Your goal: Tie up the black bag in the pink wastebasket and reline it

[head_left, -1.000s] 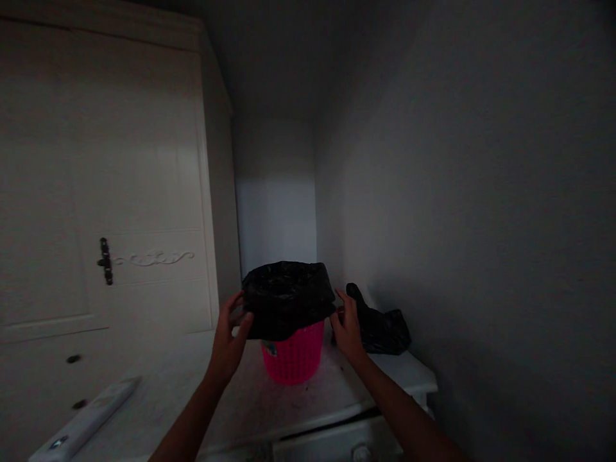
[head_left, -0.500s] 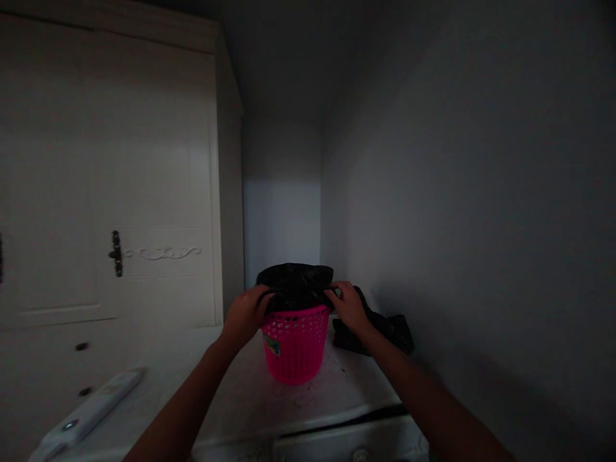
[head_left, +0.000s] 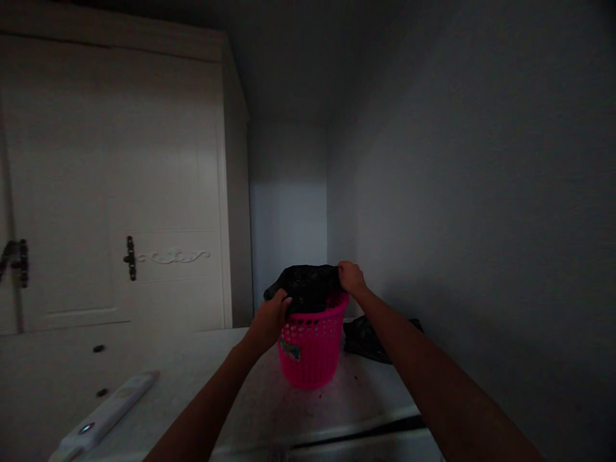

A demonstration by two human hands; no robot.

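Note:
A pink perforated basket stands upright on a white surface. Black plastic bag material covers much of its opening and spreads over the rim. At the left side of the rim, my left hand is closed on the bag's edge. My right hand pinches the bag at the right, slightly above the rim. Part of the pink rim shows below my right hand. The inside of the basket is mostly hidden by the bag.
More black plastic lies behind my right forearm, near the grey wall. A white power strip rests at the lower left. A white wardrobe rises at the left, and an open gap runs along the surface's front edge.
My right hand has risen with its part of the bag, uncovering some rim at the right. My left hand stays at the left side. The view has shifted slightly.

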